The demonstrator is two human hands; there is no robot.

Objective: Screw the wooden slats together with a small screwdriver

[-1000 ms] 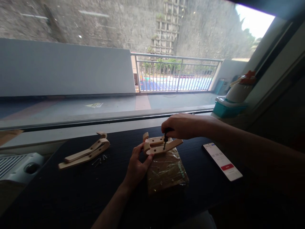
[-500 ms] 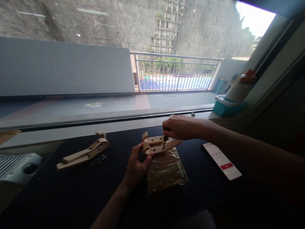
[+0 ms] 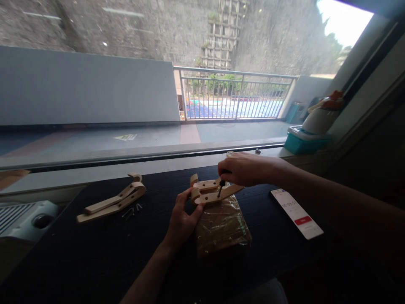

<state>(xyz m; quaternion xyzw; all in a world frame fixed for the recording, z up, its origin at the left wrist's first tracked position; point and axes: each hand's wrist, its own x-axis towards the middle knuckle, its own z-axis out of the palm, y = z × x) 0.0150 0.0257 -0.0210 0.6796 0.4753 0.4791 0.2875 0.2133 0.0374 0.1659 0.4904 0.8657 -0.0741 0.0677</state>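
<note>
My right hand is closed around the dark handle of a screwdriver. Its tip stands in a hole of a curved wooden piece. My left hand grips the curled left end of that piece, with the thumb on its near edge. A second wooden piece lies just behind, partly hidden by my right hand. Both pieces rest on a block wrapped in clear plastic. To the left, another pair of curved wooden pieces lies on the dark table beside several screws.
A phone with a timer on its screen lies to the right on the dark table. Behind the table, a small metal object and a teal box stand on the sill below the window. A white appliance is at the left.
The whole view has shifted slightly. My hands, the screwdriver and the wooden pieces keep nearly the same places relative to one another.
</note>
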